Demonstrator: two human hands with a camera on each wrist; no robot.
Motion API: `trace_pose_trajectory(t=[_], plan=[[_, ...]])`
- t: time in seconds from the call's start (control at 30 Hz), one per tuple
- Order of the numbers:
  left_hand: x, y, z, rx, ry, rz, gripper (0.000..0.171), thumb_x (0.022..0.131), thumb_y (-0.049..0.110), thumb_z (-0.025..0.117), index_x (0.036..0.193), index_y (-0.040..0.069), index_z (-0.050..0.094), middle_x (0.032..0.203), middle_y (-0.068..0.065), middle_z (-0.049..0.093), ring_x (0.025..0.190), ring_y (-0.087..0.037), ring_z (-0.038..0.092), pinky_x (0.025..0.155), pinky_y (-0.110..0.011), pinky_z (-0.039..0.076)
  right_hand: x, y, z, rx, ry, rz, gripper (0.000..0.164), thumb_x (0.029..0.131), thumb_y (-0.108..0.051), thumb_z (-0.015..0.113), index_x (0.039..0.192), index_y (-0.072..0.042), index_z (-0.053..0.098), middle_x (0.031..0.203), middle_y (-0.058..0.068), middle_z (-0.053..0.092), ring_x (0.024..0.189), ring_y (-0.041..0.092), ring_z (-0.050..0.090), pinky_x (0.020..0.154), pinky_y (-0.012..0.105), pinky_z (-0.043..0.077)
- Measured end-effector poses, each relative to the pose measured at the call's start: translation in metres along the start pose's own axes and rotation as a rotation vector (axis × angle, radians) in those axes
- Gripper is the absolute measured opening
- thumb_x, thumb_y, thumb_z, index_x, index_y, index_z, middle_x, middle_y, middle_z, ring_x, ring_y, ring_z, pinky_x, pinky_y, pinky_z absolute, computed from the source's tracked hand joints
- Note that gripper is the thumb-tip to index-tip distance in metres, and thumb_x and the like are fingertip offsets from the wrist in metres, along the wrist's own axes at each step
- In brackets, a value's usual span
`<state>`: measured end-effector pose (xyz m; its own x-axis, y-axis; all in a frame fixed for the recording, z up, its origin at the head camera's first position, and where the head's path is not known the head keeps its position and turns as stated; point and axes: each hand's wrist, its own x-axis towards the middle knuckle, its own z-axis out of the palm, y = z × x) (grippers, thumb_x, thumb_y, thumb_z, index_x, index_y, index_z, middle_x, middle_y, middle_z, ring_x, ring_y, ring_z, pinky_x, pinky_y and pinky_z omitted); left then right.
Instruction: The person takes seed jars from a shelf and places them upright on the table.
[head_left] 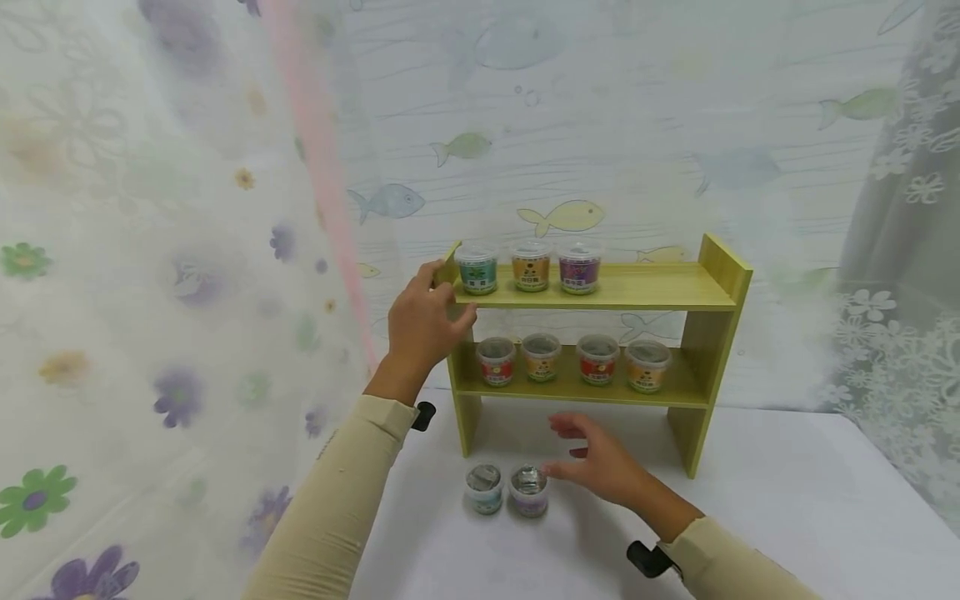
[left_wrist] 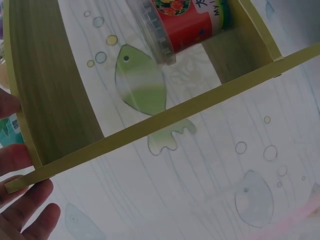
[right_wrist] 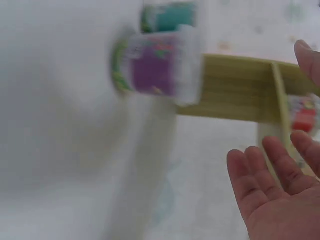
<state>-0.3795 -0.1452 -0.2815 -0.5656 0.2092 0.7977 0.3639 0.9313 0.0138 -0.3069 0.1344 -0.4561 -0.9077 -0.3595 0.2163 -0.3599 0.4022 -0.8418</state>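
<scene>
My left hand is at the upper left corner of a yellow-green wooden shelf. In the left wrist view, its loosely bent fingers lie on both sides of the side panel's end, close to a teal cup on the top board. My right hand hovers over the table with thumb and fingers apart, holding nothing. Its thumb tip comes right beside a small purple-labelled cup with a silvery top. Left of that cup stands a teal-labelled one. Both appear blurred in the right wrist view.
Beside the teal cup on the top board are an orange cup and a purple cup. Red-labelled cups and orange-labelled cups share the lower board. Behind hangs a patterned curtain; a white cloth covers the table.
</scene>
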Motion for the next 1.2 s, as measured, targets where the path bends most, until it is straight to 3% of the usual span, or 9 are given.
trace_pose_trajectory(t=[0.2,0.4,0.7,0.93,1.03,1.2], plan=[[-0.001,-0.002,0.000,-0.003,0.005,0.007,0.035,0.092,0.044,0.071,0.079,0.011,0.067,0.144,-0.010,0.058,0.097,-0.029,0.069,0.068,-0.042,0.059,0.004,-0.028,-0.030,-0.098,0.106,-0.129,0.065,0.082,-0.030,0.089,0.137,-0.012,0.059,0.136,0.008,0.065,0.126,0.032,0.062,0.097,0.045,0.058],[0.000,0.002,-0.001,-0.016,0.005,0.004,0.034,0.092,0.042,0.072,0.079,0.011,0.068,0.144,-0.010,0.059,0.097,-0.029,0.069,0.069,-0.042,0.059,0.010,-0.056,-0.061,-0.168,0.188,-0.236,0.061,0.083,-0.031,0.088,0.132,-0.007,0.062,0.132,0.013,0.067,0.119,0.033,0.066,0.096,0.050,0.058],[0.000,0.003,-0.002,-0.003,-0.001,-0.005,0.034,0.092,0.043,0.073,0.080,0.011,0.068,0.145,-0.009,0.058,0.100,-0.028,0.069,0.070,-0.042,0.060,0.023,-0.095,-0.098,-0.301,0.299,-0.340,0.053,0.086,-0.029,0.086,0.130,-0.010,0.064,0.124,0.005,0.068,0.110,0.025,0.068,0.088,0.047,0.061],[0.000,0.001,-0.001,-0.006,0.005,0.001,0.035,0.092,0.043,0.072,0.081,0.011,0.068,0.145,-0.010,0.058,0.100,-0.029,0.069,0.071,-0.042,0.060,0.045,-0.116,-0.124,-0.352,0.504,-0.427,0.050,0.085,-0.029,0.087,0.125,-0.007,0.067,0.119,0.008,0.067,0.109,0.020,0.063,0.084,0.038,0.058],[0.000,0.000,-0.001,-0.010,0.004,-0.004,0.035,0.093,0.044,0.072,0.081,0.011,0.068,0.146,-0.009,0.058,0.100,-0.029,0.069,0.072,-0.042,0.060,0.055,-0.123,-0.132,-0.341,0.548,-0.429,0.051,0.086,-0.029,0.086,0.125,-0.005,0.066,0.121,0.011,0.065,0.108,0.024,0.060,0.084,0.039,0.056],[-0.001,0.001,-0.001,-0.016,-0.010,-0.015,0.036,0.093,0.045,0.072,0.081,0.011,0.068,0.147,-0.009,0.057,0.101,-0.029,0.069,0.072,-0.042,0.060,0.070,-0.129,-0.142,-0.275,0.533,-0.327,0.062,0.087,-0.041,0.084,0.132,-0.006,0.060,0.132,0.012,0.057,0.117,0.030,0.056,0.094,0.047,0.053]])
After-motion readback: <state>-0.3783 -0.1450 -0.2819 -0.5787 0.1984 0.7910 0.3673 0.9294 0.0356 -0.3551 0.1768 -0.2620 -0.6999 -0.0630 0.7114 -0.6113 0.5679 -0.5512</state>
